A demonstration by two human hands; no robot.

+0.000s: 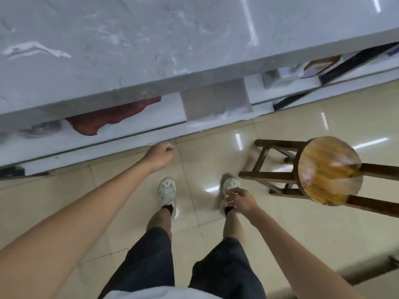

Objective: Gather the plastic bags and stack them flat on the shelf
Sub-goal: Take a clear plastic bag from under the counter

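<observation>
A red plastic bag lies flat on the white shelf under the grey marble counter. Left of it a crumpled clear or grey bag shows, partly hidden by the counter edge. A clear bag sits in the shelf bay further right. My left hand hangs in a closed fist just in front of the shelf's front edge, holding nothing I can see. Lower down, over my right shoe, my right hand has its fingers loosely curled and apart, with nothing in it.
A round-topped wooden stool stands close on my right. A grey divider panel splits the shelf bays. Boxes and a dark frame fill the right bay. My feet stand on glossy beige floor tiles.
</observation>
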